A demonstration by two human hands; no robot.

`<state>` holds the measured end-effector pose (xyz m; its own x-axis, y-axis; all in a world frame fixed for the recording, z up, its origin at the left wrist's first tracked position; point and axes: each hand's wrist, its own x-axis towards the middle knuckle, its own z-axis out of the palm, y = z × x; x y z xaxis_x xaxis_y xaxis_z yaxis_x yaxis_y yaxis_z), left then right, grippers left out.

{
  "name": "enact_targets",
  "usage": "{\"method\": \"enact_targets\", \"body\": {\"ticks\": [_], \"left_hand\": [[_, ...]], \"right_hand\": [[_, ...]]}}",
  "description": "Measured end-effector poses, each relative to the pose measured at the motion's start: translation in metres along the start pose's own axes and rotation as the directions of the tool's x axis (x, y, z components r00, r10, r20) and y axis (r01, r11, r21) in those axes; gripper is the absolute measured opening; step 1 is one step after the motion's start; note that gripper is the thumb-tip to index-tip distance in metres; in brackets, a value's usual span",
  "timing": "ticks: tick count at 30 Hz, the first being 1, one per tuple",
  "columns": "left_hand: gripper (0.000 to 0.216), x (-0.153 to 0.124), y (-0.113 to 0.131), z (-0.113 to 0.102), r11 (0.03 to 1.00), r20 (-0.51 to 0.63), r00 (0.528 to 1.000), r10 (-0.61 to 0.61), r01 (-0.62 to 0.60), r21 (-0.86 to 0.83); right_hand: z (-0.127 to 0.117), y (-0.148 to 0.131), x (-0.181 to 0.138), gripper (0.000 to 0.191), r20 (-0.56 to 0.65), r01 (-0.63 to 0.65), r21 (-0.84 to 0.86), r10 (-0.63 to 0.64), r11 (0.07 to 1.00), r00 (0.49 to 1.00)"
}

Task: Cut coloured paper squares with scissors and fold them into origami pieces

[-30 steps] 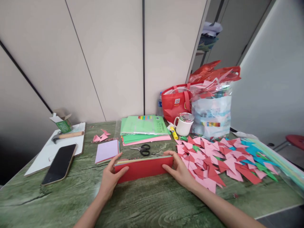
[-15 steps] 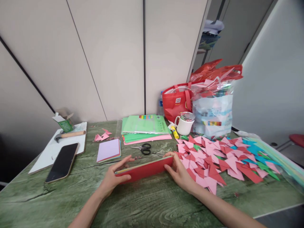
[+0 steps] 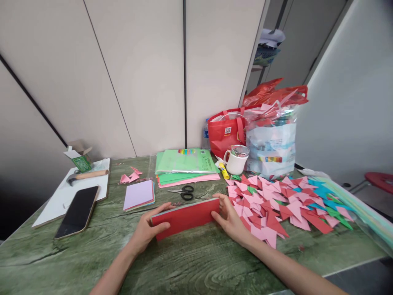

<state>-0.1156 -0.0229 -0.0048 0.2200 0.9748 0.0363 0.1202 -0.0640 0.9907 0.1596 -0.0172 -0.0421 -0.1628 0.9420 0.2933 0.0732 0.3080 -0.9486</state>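
Note:
A stack of coloured paper sheets (image 3: 187, 216) with a red sheet facing me stands on its long edge on the green table (image 3: 190, 262). My left hand (image 3: 146, 231) grips its left end, thumb in front and fingers behind. My right hand (image 3: 231, 219) holds the right end the same way. Both hands rest on the tabletop.
Scissors (image 3: 183, 192), a lilac paper pad (image 3: 139, 195) and a pile of green and pink sheets (image 3: 184, 166) lie behind the stack. Several folded paper triangles (image 3: 282, 205) spread to the right. A phone (image 3: 77, 211), hammer (image 3: 87, 175), mug (image 3: 236, 161), glue stick (image 3: 224, 171) and bags (image 3: 270, 139) stand around.
The stack tilted down at its left end half a second ago and is now upright again, set slightly nearer to me. Both hands kept hold of its ends.

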Motion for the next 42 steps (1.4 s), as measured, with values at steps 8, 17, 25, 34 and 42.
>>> {"method": "enact_targets", "body": {"ticks": [8,17,25,34,42], "left_hand": [[0.047,-0.001,-0.006,0.005,0.996,-0.009,0.997,-0.078,0.078,0.037],[0.043,0.005,-0.002,0.025,0.995,-0.049,0.996,-0.077,0.074,-0.065],[0.05,0.003,-0.01,0.029,0.961,-0.049,0.983,-0.177,0.162,-0.224],[0.053,0.003,-0.008,0.029,0.974,-0.055,0.986,-0.159,0.148,-0.171],[0.055,0.003,-0.01,0.028,0.966,-0.029,0.981,-0.193,0.185,-0.18]], "right_hand": [[0.006,0.015,-0.004,0.028,-0.01,0.031,-0.154,-0.033,0.988,0.999],[-0.013,0.019,-0.001,0.036,0.029,-0.009,-0.201,0.015,0.98,0.999],[-0.039,0.003,-0.016,0.02,0.108,0.282,-0.566,-0.269,0.775,0.957],[-0.062,0.001,-0.004,0.02,0.368,0.445,-0.616,-0.263,0.65,0.892],[-0.086,-0.021,-0.037,0.032,0.064,0.235,-0.849,-0.35,0.473,0.935]]}}
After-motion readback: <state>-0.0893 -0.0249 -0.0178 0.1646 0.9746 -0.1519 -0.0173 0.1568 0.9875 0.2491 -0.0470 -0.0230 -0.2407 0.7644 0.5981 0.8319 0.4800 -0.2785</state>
